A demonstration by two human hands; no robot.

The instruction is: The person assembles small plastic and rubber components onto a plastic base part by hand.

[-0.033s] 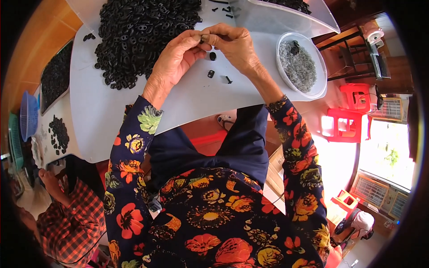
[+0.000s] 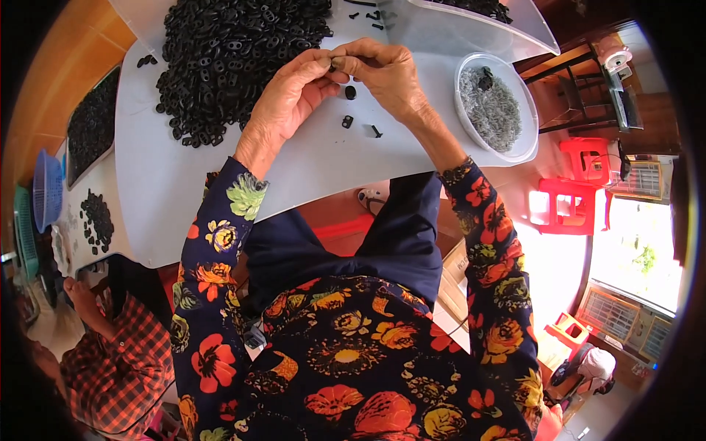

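Observation:
My left hand (image 2: 294,92) and my right hand (image 2: 386,77) meet over the pale table (image 2: 309,173), thumbs and fingers pinched together at the tips. Whatever lies between them is mostly covered; only a dark speck shows. Just below the fingers rests a black oval piece (image 2: 351,92). Nearer to me are a small black two-holed piece (image 2: 347,121) and a thin black peg-like piece (image 2: 376,131). Beside my left hand rises a big heap of black two-holed plastic pieces (image 2: 220,66).
Right of my hands stands a clear round tub (image 2: 462,110) of small transparent pieces. A clear plastic bin (image 2: 471,37) borders the table's far right. At left, a person in a checked shirt (image 2: 121,367) sits by another table with black pieces (image 2: 95,220). Red stools (image 2: 570,206) stand at right.

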